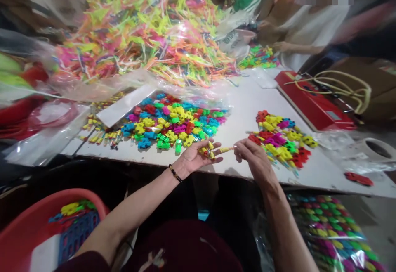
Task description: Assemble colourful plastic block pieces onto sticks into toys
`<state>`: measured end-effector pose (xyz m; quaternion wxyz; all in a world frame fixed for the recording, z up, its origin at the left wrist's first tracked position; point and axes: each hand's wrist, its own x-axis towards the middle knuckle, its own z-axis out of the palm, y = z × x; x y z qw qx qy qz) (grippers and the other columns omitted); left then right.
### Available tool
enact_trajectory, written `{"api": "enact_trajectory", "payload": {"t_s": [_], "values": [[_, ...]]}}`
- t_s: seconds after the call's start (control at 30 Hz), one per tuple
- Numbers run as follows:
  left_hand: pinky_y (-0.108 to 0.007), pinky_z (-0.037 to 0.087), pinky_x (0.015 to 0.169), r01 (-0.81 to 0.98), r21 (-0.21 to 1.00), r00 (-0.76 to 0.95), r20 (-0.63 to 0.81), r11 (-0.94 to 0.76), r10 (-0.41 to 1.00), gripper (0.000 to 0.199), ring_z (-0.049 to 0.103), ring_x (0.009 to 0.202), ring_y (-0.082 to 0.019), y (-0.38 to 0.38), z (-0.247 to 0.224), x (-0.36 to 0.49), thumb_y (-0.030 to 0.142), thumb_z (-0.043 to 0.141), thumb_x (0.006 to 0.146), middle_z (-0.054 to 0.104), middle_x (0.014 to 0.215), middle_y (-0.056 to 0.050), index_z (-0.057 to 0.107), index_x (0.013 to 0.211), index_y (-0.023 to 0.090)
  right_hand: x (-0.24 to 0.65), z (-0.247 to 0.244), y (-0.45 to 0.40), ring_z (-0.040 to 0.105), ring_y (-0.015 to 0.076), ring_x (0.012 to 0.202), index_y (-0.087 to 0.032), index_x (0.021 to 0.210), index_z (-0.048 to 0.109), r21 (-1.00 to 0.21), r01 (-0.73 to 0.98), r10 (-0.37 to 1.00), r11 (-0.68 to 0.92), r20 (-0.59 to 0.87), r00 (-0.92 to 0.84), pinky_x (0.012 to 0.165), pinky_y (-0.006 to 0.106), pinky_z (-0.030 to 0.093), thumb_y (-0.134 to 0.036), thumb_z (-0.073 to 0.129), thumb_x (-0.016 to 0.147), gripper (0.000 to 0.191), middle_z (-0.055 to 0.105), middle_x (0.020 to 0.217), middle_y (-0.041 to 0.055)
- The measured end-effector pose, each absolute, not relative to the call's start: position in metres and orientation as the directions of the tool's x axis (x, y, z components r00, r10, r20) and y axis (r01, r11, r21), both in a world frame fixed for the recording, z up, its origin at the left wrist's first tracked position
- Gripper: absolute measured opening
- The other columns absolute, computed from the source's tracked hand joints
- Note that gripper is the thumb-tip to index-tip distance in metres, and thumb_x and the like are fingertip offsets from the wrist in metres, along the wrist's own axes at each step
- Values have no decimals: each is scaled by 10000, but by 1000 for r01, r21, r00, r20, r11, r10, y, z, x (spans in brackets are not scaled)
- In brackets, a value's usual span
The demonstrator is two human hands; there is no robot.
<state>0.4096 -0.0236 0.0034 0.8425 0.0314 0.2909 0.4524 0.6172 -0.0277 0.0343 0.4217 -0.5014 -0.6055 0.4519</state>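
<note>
My left hand is palm up over the table's front edge, with several small yellow sticks lying across its partly curled fingers. Facing it, my right hand pinches the end of a thin yellow stick that reaches over to the left fingertips. Just beyond the left hand lies a spread of small toy cars in yellow, blue, green, red and pink. Right of my right hand is a smaller pile of toy cars with similar yellow sticks among them. More yellow sticks lie left of the cars.
A large heap of bright plastic pieces fills the table's back. At right are a red sealer-like device, a tape roll and a red toy car. A red basin stands lower left. Two people sit across.
</note>
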Motion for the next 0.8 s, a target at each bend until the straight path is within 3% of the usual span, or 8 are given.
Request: {"api": "enact_trajectory", "payload": {"t_s": [0.13, 0.27, 0.37, 0.47, 0.57, 0.63, 0.7, 0.8], "values": [[-498, 600, 848, -564, 395, 581, -434, 725, 688, 177, 755, 943, -325, -35, -2, 413, 174, 622, 931, 753, 1087, -160, 697, 1081, 116, 627, 51, -15, 442, 114, 595, -196, 647, 534, -947, 318, 912, 36, -99, -399, 591, 277, 358, -464, 622, 900, 379, 491, 594, -36], [-443, 614, 816, -459, 483, 660, -376, 746, 650, 284, 754, 914, -283, -43, -4, 409, 188, 718, 872, 743, 1143, -172, 702, 1150, 133, 619, 50, -12, 416, 97, 569, -190, 682, 542, -949, 316, 867, -7, -163, -471, 568, 268, 329, -432, 619, 893, 330, 485, 582, -54], [-385, 617, 766, -400, 554, 648, -392, 730, 653, 279, 741, 829, -224, -46, -2, 408, 208, 775, 834, 754, 1070, -157, 719, 1094, 125, 609, 45, -15, 423, 88, 528, -178, 847, 611, -967, 234, 866, -96, -197, -460, 501, 251, 315, -446, 686, 841, 278, 508, 599, -67], [-300, 588, 661, -355, 641, 601, -402, 681, 691, 203, 695, 698, -163, -46, -2, 411, 208, 814, 793, 749, 907, -122, 731, 941, 97, 603, 40, -15, 440, 80, 504, -161, 1053, 638, -967, 205, 845, -153, -236, -481, 460, 234, 311, -459, 757, 782, 420, 569, 643, -61], [-275, 561, 616, -363, 658, 577, -397, 660, 714, 162, 681, 660, -153, -45, -3, 413, 191, 817, 783, 743, 857, -106, 722, 881, 104, 604, 36, -14, 449, 79, 487, -143, 976, 673, -958, 241, 817, -154, -261, -514, 450, 231, 313, -481, 784, 759, 416, 592, 619, -39], [-299, 580, 664, -411, 600, 598, -390, 686, 700, 179, 718, 752, -188, -43, -5, 412, 185, 787, 813, 757, 952, -130, 729, 966, 113, 608, 35, -15, 464, 91, 482, -161, 885, 665, -974, 206, 877, -92, -178, -447, 449, 243, 341, -499, 782, 760, 379, 594, 614, -30], [-353, 602, 762, -462, 502, 640, -382, 731, 667, 249, 740, 889, -234, -42, -6, 410, 179, 741, 849, 751, 1090, -163, 719, 1087, 109, 610, 35, -19, 499, 113, 523, -187, 867, 657, -972, 217, 967, 92, 34, -254, 482, 267, 405, -475, 768, 791, 318, 610, 665, -15], [-459, 587, 902, -509, 365, 683, -380, 780, 624, 266, 739, 997, -286, -41, -7, 411, 177, 657, 907, 741, 1135, -189, 693, 1153, 83, 608, 33, -30, 596, 174, 726, -214, 892, 687, -785, 434, 894, 442, 425, -141, 639, 325, 521, -359, 684, 892, 145, 653, 842, 49]]}}
